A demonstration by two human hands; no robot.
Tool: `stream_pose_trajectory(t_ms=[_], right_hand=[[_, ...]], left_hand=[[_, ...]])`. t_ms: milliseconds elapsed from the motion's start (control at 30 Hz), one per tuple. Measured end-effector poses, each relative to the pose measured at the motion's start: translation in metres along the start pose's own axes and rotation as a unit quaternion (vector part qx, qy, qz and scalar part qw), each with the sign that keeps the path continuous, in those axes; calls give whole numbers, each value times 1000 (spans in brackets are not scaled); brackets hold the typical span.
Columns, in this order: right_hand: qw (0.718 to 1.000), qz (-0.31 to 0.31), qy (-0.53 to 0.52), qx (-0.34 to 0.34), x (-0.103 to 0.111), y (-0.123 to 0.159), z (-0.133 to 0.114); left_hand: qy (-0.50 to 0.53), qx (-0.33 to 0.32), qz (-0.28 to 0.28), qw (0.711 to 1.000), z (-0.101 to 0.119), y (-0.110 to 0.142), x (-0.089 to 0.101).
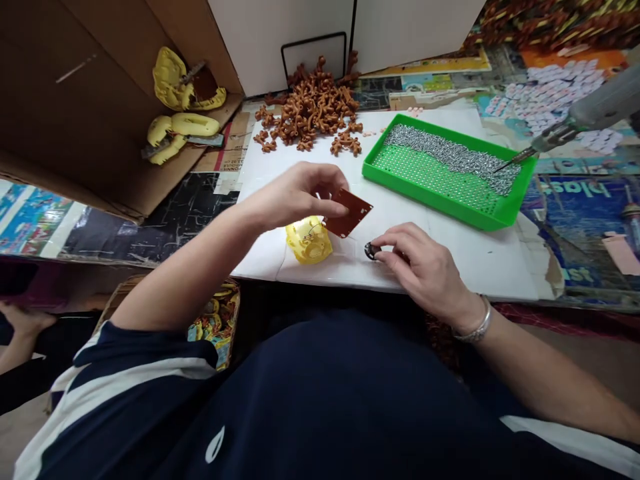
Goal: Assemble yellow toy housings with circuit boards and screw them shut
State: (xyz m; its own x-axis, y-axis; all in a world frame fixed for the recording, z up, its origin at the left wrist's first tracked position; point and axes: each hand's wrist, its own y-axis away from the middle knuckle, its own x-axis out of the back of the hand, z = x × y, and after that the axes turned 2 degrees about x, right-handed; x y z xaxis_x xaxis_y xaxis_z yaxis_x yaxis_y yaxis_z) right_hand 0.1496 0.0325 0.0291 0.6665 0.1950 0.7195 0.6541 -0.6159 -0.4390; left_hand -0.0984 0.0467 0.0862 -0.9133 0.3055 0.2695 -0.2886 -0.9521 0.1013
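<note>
Between the thumb and fingers of my left hand (pixel 317 190) is a brown circuit board (pixel 353 215), held tilted above the white work surface. Just below it sits a yellow plastic shell (pixel 307 241), with thin wires at its top and a round perforated patch on its side. My right hand (pixel 417 263) pinches a small round black part, which looks like a little speaker (pixel 371 251), at the fingertips. A short gap separates the board from the round part. Whether wires join the two cannot be made out.
A green tray (pixel 445 218) of small screws stands at the back right, with a power screwdriver (pixel 565 127) hanging over it. Brown plastic pieces (pixel 315 107) are heaped behind. At left, an open cardboard box (pixel 200 150) holds yellow shells (pixel 170 80). Small white parts (pixel 550 93) lie far right.
</note>
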Motion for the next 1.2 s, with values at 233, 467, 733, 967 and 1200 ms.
stream_pose_trajectory(t_ms=[233, 467, 733, 967, 1200], right_hand=[[937, -66, -293, -176, -24, -32, -17], [987, -89, -120, -63, -56, -37, -15], [991, -118, 55, 3, -42, -40, 0], [964, -139, 212, 77, -43, -41, 0], [935, -168, 251, 187, -35, -49, 3]], left_hand=[[57, -10, 128, 990, -7, 63, 38], [61, -9, 183, 981, -58, 92, 48], [90, -44, 184, 978, -76, 96, 29], [89, -54, 170, 980, -80, 90, 22], [1, -58, 177, 982, -81, 94, 15]])
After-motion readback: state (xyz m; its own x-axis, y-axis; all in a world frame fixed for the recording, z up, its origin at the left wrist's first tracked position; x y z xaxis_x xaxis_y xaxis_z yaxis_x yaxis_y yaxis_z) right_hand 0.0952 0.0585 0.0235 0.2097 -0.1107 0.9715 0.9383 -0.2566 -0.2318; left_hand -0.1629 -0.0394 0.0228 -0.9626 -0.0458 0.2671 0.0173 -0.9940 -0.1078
